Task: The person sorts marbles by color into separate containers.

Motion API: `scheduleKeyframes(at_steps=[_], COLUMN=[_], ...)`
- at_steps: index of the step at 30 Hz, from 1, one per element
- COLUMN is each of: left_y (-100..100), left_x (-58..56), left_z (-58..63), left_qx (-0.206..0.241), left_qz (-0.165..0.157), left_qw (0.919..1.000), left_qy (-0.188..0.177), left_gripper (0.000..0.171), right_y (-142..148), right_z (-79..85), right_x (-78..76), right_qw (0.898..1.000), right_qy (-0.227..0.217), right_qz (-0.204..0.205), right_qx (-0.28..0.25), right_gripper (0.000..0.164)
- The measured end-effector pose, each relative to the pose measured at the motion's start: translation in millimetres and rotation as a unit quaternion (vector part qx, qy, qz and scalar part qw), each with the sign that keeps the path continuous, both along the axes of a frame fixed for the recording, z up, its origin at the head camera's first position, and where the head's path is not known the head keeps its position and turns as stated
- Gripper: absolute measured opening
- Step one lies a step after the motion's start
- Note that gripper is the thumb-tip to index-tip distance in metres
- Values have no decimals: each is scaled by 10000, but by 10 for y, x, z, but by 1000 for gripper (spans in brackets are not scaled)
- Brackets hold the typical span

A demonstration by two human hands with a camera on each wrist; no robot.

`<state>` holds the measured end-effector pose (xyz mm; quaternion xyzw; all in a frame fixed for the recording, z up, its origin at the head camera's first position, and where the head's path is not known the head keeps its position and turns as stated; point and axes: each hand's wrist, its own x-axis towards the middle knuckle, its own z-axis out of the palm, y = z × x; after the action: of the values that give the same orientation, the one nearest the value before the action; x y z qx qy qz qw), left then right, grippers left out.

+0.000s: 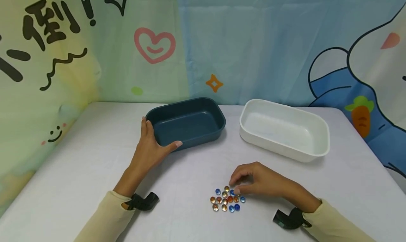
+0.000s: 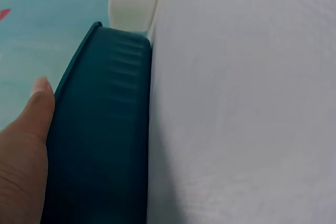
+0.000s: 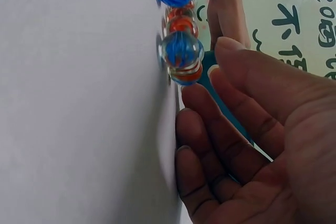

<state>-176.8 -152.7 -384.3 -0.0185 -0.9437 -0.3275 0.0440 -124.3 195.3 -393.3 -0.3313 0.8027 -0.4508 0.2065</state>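
Note:
A dark teal rectangular bin [image 1: 190, 124] sits at the back of the table. My left hand [image 1: 153, 150] rests on its near left corner, thumb stretched along the front rim and fingers against the left end. In the left wrist view the thumb [image 2: 37, 111] lies by the bin's rim. Several glass marbles [image 1: 224, 201], blue, orange and amber, lie in a cluster on the table. My right hand [image 1: 260, 180] is at the cluster's right side, fingers bent loosely. A gap shows between thumb and fingers in the right wrist view, just short of a blue marble [image 3: 181, 49].
A white rectangular bin [image 1: 285, 129] stands to the right of the teal one, beyond the right hand. White cloth covers the table [image 1: 95, 157]. A printed curtain [image 1: 253, 41] hangs along the back and left. Each wrist carries a small black camera [image 1: 144, 202].

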Motion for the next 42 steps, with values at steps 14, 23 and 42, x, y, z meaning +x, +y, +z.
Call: scheduleKeyframes(at_steps=[14, 23, 42], left_y=[-6, -19, -11], left_x=[8, -13, -8], left_z=[-1, -8, -23], left_qx=[4, -30, 10], left_qz=[-38, 0, 41], left_qw=[9999, 9999, 10000], left_qy=[-137, -100, -73], left_gripper=[129, 130, 130], right_y=[-47, -69, -118], right_z=[13, 16, 15], right_x=[32, 40, 62], right_qw=[9991, 9963, 9950], right_qy=[365, 700, 730], right_qz=[95, -112, -212], right_qx=[187, 483, 653], right_gripper=[12, 11, 19])
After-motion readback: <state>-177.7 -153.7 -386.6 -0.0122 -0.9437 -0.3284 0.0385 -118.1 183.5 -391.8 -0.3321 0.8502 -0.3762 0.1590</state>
